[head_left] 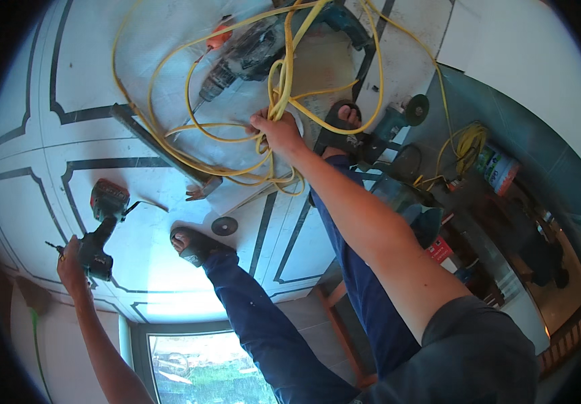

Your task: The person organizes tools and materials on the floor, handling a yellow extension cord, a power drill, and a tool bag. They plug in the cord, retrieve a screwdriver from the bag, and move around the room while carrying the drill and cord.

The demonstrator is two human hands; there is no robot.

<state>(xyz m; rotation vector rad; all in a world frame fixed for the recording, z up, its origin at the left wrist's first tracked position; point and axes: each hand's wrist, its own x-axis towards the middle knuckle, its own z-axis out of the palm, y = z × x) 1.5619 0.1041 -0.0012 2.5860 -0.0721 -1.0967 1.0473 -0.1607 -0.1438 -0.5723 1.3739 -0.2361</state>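
My right hand (pixel 277 132) is closed around a bundle of looped yellow cord (pixel 284 84), whose loose loops hang and spread on both sides. Behind the cord lies a large, dusty rotary hammer (pixel 253 54) with a bit in its chuck. On the left, my left hand (pixel 71 268) grips a black cordless drill (pixel 95 252) near its chuck. A thin bit sticks out past the fingers, and the red-and-black battery end (pixel 110 197) points away from me.
A dark bar (pixel 146 139) and a loose cutting disc (pixel 224 225) lie on the tiled floor. An angle grinder (pixel 391 122) is beside my right foot (pixel 344 124). Farther right are coiled yellow cable (pixel 470 146) and a bucket (pixel 496 170). A window (pixel 210 367) shows at the bottom.
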